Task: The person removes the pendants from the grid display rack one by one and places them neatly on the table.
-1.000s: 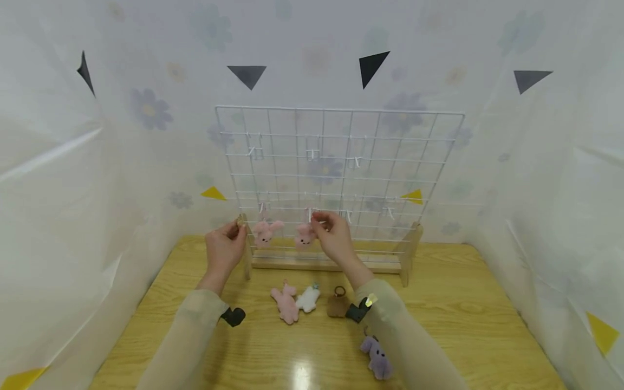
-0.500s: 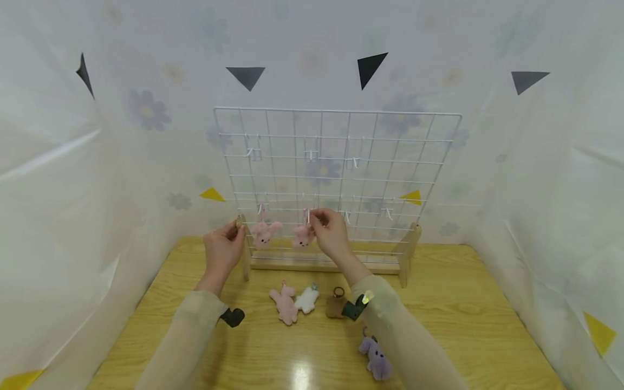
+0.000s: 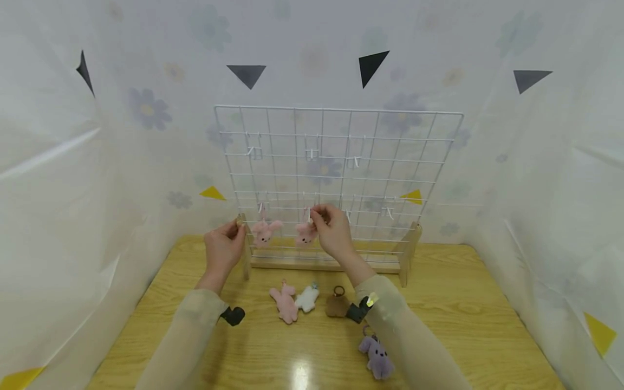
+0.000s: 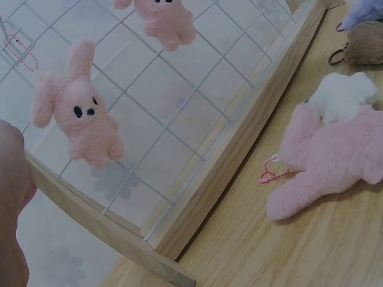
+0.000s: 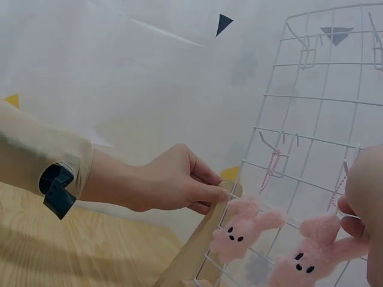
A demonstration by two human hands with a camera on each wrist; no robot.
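My left hand (image 3: 224,248) pinches the top of the wooden side post (image 5: 227,189) of a white wire grid rack (image 3: 336,110). My right hand (image 3: 335,233) is at a lower hook, thumb and forefinger pinching at the bead chain of a pink bunny keychain (image 3: 305,235); its fingertips are partly hidden in the right wrist view. To the left, another pink bunny keychain (image 3: 264,234) hangs from its own hook by a pink bead chain (image 5: 270,170).
On the wooden table (image 3: 468,303), before the rack, lie a larger pink plush keychain (image 3: 285,304), a white one (image 3: 307,299) and a brown one (image 3: 336,306) with a ring. A purple plush dog (image 3: 377,358) lies nearer, beside the right sleeve. Further hooks (image 3: 355,162) show on the grid.
The right hand has risen very slightly at the hook, and the bunny by it has shifted a little. The left hand stays on the post.
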